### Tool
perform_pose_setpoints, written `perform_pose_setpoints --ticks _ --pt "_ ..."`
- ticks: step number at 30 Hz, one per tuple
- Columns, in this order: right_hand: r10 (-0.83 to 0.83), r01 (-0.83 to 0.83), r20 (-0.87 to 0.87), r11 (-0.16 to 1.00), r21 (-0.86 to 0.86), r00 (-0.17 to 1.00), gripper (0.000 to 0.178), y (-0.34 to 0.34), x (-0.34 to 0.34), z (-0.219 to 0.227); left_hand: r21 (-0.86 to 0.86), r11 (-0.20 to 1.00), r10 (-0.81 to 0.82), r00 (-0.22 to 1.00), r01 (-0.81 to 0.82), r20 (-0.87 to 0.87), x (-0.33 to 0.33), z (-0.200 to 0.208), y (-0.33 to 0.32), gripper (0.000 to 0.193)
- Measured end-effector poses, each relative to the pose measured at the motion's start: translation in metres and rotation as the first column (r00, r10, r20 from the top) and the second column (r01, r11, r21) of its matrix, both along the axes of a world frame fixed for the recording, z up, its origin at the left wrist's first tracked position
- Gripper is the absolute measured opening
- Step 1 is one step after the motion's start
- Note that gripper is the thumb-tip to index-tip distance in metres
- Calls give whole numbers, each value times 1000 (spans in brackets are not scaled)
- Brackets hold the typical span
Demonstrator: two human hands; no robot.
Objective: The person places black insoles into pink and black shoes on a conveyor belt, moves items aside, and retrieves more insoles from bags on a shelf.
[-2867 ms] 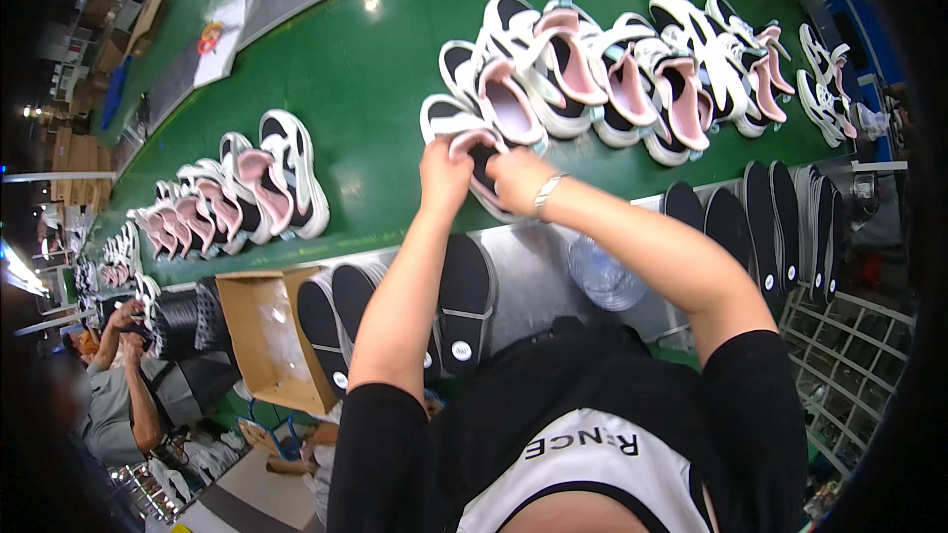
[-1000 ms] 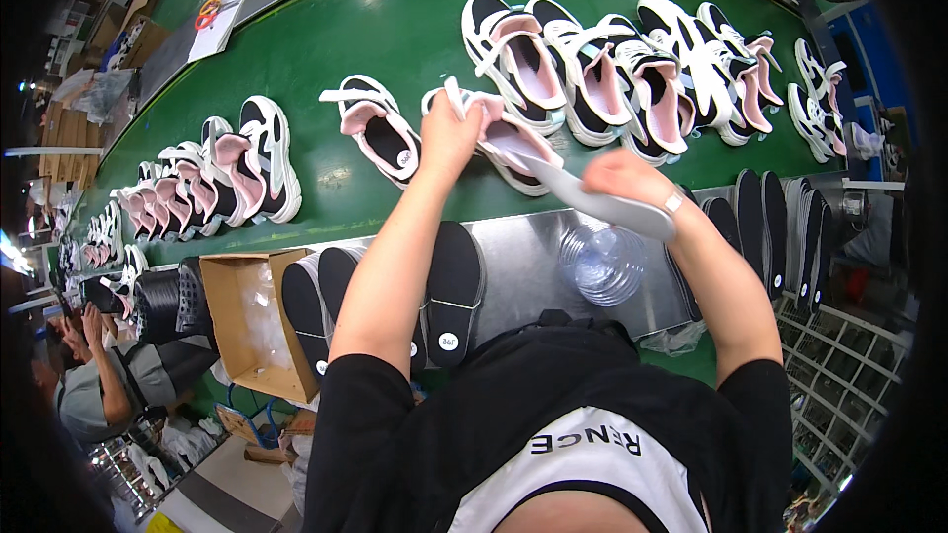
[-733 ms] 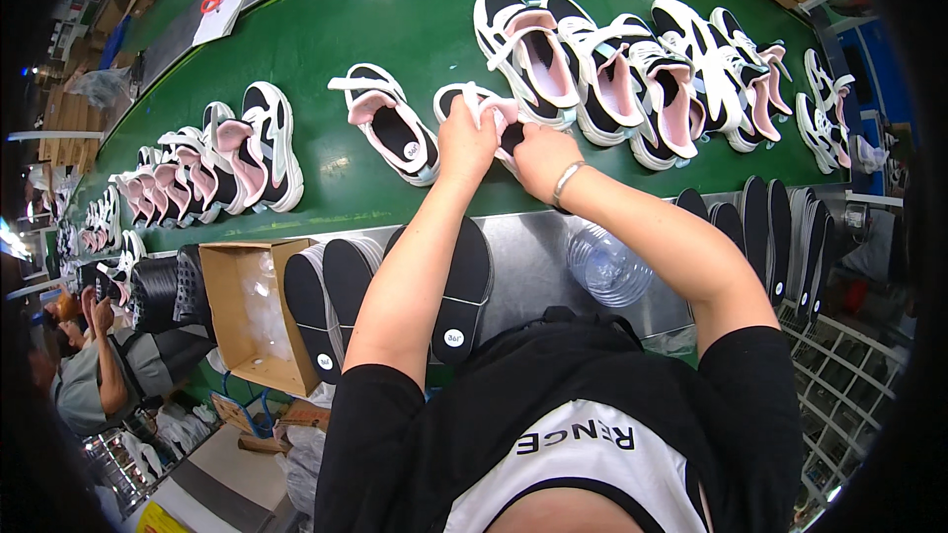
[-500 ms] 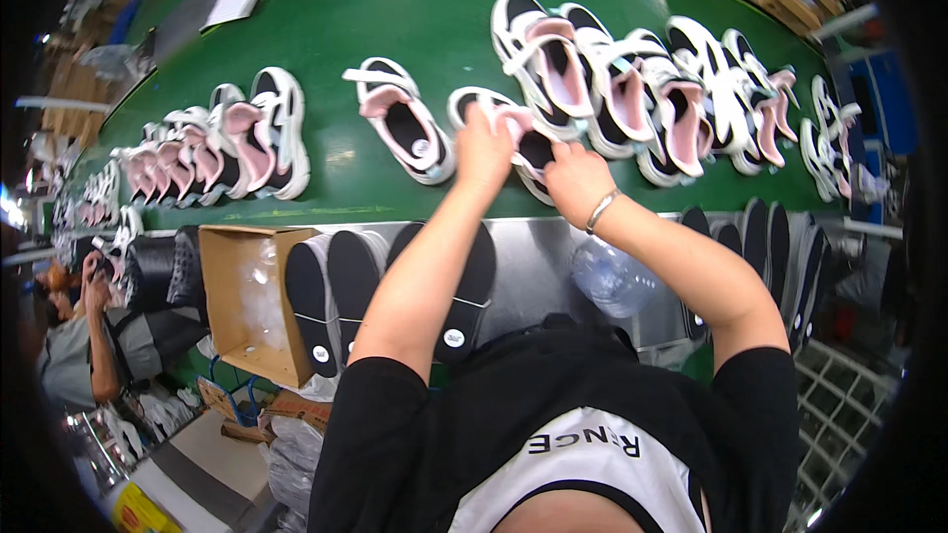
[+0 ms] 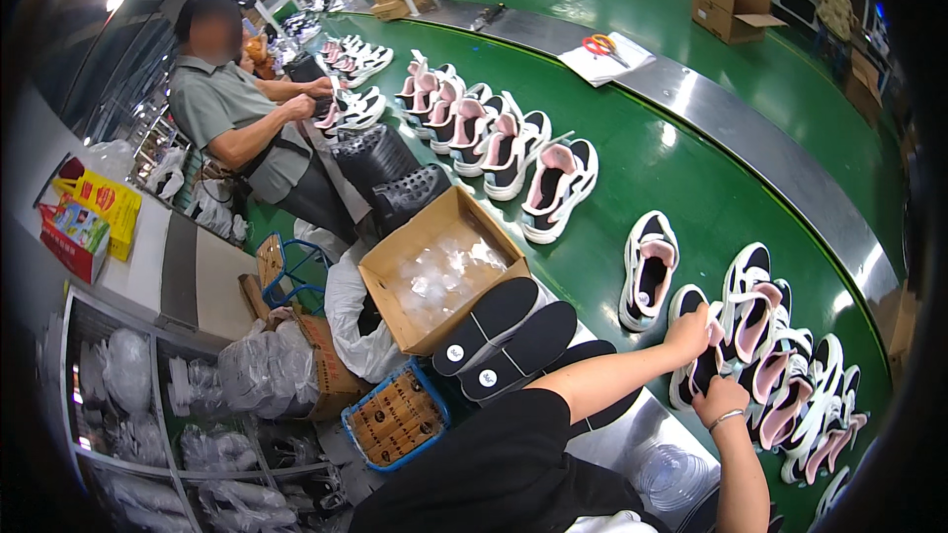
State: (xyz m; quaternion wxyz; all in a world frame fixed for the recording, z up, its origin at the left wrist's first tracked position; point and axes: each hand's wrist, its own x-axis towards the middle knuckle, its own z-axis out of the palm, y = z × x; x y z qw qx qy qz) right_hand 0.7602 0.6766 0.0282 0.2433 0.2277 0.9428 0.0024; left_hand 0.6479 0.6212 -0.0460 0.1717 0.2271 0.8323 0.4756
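Note:
Both my hands are at one white, black and pink sneaker on the green bench. My left hand has its fingers closed on the shoe's upper, near the strap. Lower down, my right hand, with a bracelet at the wrist, pinches the edge of the shoe opening. My fingers partly cover the shoe. A matching sneaker stands just left of it with its opening up. Close on the right, another sneaker heads a row of several more.
Further left, sneakers line the green bench. Orange-handled scissors lie on white paper. Along the near edge are a carton of clear plastic bits, banded black insoles and a clear plastic container. A co-worker handles shoes at far left.
The head view has swung left, bringing the co-worker, shelves and floor beyond the bench into sight. Both my hands stay on the same sneaker.

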Motion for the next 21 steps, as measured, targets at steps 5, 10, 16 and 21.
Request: perform_pose_setpoints --ticks 5,10,16,21 --pt "116 -120 -189 993 -9 975 14 13 -23 -54 16 999 -50 998 50 -28 2 9 1 25" --pt "212 -204 -321 977 59 923 10 13 -18 -80 92 996 -2 1000 2 -3 -1 6 -5 20" --pt "5 -34 -179 987 -160 984 21 4 -30 -74 57 996 -60 998 61 -14 8 4 -14 26" --pt "-42 56 90 984 -169 995 38 18 -48 -75 104 990 -93 994 98 -52 -6 -15 3 32"
